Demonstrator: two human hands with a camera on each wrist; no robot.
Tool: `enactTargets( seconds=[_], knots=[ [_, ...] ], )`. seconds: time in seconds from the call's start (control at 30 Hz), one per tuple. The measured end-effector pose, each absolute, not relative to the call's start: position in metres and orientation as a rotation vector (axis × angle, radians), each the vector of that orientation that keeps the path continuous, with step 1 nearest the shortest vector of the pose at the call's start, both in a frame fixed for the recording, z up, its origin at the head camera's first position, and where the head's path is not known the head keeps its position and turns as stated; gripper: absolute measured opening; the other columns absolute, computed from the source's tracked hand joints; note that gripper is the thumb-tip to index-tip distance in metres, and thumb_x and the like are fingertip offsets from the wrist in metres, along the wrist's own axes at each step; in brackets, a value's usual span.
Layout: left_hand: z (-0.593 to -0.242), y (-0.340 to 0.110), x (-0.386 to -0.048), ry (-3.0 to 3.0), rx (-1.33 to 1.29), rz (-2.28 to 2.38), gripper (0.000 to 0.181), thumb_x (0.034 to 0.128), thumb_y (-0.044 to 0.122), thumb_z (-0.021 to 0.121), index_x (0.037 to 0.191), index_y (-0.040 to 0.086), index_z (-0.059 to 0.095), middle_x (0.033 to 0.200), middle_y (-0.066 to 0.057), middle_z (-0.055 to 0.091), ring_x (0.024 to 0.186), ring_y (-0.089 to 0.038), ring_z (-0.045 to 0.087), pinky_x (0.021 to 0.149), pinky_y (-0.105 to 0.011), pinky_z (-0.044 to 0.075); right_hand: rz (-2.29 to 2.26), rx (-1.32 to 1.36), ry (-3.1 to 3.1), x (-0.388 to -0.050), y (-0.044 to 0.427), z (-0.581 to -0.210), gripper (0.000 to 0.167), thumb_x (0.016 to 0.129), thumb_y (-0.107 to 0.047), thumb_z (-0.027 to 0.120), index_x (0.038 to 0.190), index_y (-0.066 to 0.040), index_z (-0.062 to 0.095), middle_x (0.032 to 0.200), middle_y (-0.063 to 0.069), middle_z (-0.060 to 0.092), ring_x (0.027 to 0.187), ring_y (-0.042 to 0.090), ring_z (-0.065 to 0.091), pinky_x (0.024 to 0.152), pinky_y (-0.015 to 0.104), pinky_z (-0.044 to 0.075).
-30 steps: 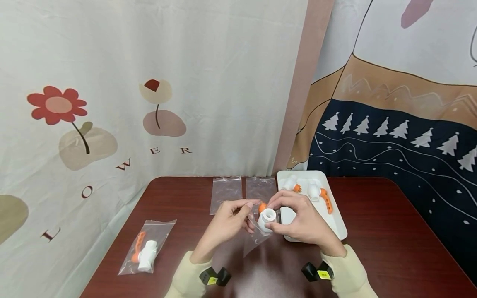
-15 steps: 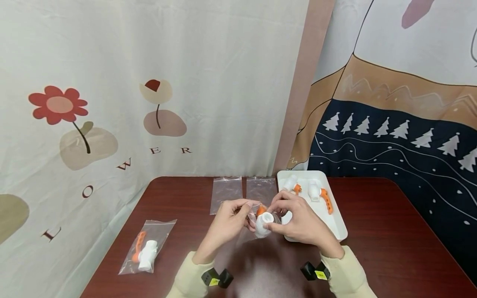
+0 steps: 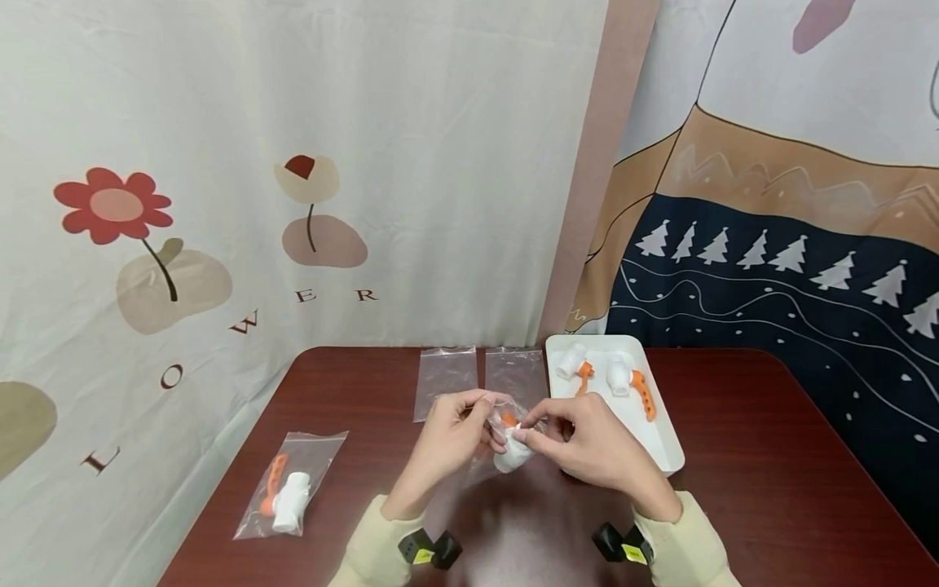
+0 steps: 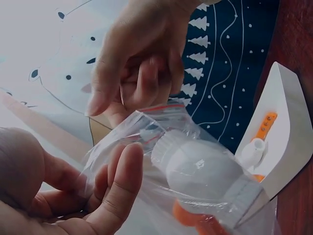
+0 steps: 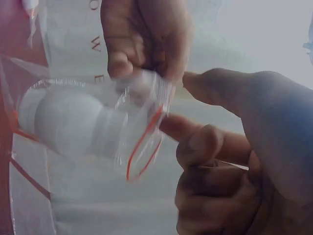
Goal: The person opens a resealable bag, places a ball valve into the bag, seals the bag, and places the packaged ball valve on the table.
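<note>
A white valve (image 3: 513, 453) with an orange handle (image 4: 205, 223) lies inside a clear zip bag (image 5: 115, 105) with a red strip at its mouth. My left hand (image 3: 452, 432) pinches one side of the bag mouth between thumb and fingers. My right hand (image 3: 597, 440) is at the other side of the mouth, thumb and index finger at the film. In the left wrist view the valve (image 4: 203, 171) is seen through the film, below the right hand (image 4: 142, 63). The right wrist view shows the valve (image 5: 68, 120) hanging in the bag, away from both hands' fingers.
A white tray (image 3: 663, 432) at the right holds two white valves (image 3: 619, 375) with orange handles. Two flat clear bags (image 3: 445, 379) lie at the table's back edge. At the left lies a bag (image 3: 315, 456) with a white valve and orange handle inside.
The valve has gone from between my right fingers down into the bag. My right hand has let go of it and moved to the bag's mouth.
</note>
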State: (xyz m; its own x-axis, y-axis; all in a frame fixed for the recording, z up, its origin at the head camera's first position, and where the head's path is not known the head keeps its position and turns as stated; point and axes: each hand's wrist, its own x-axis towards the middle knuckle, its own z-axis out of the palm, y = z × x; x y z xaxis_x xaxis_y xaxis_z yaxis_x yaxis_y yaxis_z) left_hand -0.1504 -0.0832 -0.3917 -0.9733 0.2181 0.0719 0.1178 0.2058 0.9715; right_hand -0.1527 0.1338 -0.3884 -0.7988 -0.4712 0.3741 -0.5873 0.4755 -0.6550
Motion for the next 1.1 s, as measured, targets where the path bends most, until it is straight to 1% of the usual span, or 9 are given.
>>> enactTargets(
  seconds=[0.07,0.2,0.23,0.4,0.47,0.6,0.83,1.0,1.1],
  knots=[
    [-0.392,-0.083,-0.150,2.393,0.315,1.898,0.031,0.1055,0.011,0.047,0.116,0.006,0.076,0.075,-0.015,0.073,0.064,-0.018,0.072,0.059,-0.037,0.062,1.205,0.951,-2.609,-0.150,0.131,-0.387,0.004,0.091,-0.028,0.079,0.088,-0.025,0.077,0.054,-0.018,0.044,0.050,-0.004,0.039,0.049,0.017,0.035],
    [-0.392,-0.084,-0.150,2.412,0.280,1.904,0.033,0.1055,0.012,0.045,0.118,0.010,0.076,0.076,-0.013,0.075,0.064,-0.018,0.073,0.059,-0.037,0.062,1.160,0.979,-2.638,-0.149,0.128,-0.388,0.004,0.091,-0.022,0.078,0.087,-0.024,0.077,0.055,-0.018,0.049,0.051,-0.005,0.042,0.050,0.017,0.038],
    [-0.392,-0.083,-0.150,2.405,0.277,1.915,0.033,0.1055,0.012,0.046,0.118,0.010,0.076,0.077,-0.013,0.075,0.064,-0.018,0.073,0.061,-0.039,0.063,1.162,0.988,-2.635,-0.149,0.128,-0.388,0.006,0.091,-0.020,0.077,0.087,-0.024,0.076,0.057,-0.018,0.053,0.053,-0.006,0.045,0.051,0.018,0.041],
    [-0.393,-0.083,-0.150,2.342,0.300,1.960,0.031,0.1067,0.012,0.048,0.121,0.003,0.073,0.078,-0.020,0.074,0.064,-0.019,0.072,0.063,-0.038,0.063,1.169,1.030,-2.581,-0.148,0.129,-0.389,0.013,0.089,-0.011,0.075,0.083,-0.022,0.074,0.069,-0.016,0.066,0.063,-0.007,0.057,0.058,0.018,0.051],
    [-0.392,-0.083,-0.150,2.316,0.317,1.968,0.031,0.1073,0.012,0.048,0.122,0.000,0.072,0.079,-0.021,0.074,0.064,-0.018,0.071,0.063,-0.034,0.063,1.159,1.032,-2.556,-0.147,0.129,-0.389,0.014,0.089,-0.010,0.075,0.083,-0.022,0.073,0.069,-0.016,0.067,0.064,-0.007,0.058,0.058,0.017,0.051],
    [-0.392,-0.083,-0.152,2.256,0.348,1.973,0.030,0.1069,0.010,0.049,0.125,-0.004,0.069,0.081,-0.023,0.072,0.064,-0.016,0.070,0.064,-0.035,0.064,1.152,1.022,-2.526,-0.145,0.132,-0.386,0.015,0.088,-0.009,0.075,0.082,-0.022,0.072,0.069,-0.015,0.066,0.064,-0.007,0.057,0.057,0.017,0.051],
    [-0.391,-0.088,-0.152,2.205,0.428,1.823,0.041,0.1020,0.002,0.045,0.138,0.012,0.063,0.082,-0.022,0.069,0.060,-0.019,0.068,0.061,-0.042,0.064,1.193,1.048,-2.497,-0.145,0.137,-0.383,0.020,0.086,-0.006,0.076,0.082,-0.023,0.069,0.070,-0.015,0.064,0.064,-0.005,0.056,0.054,0.022,0.053],
    [-0.392,-0.092,-0.154,2.263,0.578,1.598,0.034,0.1036,0.005,0.043,0.123,0.009,0.071,0.079,-0.025,0.068,0.057,-0.018,0.067,0.058,-0.044,0.062,1.215,1.133,-2.432,-0.145,0.139,-0.382,0.023,0.085,-0.005,0.075,0.082,-0.026,0.066,0.070,-0.016,0.061,0.065,-0.004,0.055,0.054,0.025,0.054],
    [-0.393,-0.096,-0.158,2.326,0.691,1.478,0.027,0.1074,0.015,0.047,0.113,0.010,0.072,0.077,-0.019,0.068,0.056,-0.018,0.066,0.057,-0.040,0.061,1.233,1.200,-2.372,-0.145,0.142,-0.379,0.025,0.085,-0.003,0.074,0.083,-0.026,0.065,0.070,-0.015,0.061,0.066,-0.004,0.056,0.055,0.023,0.054]
  ],
)
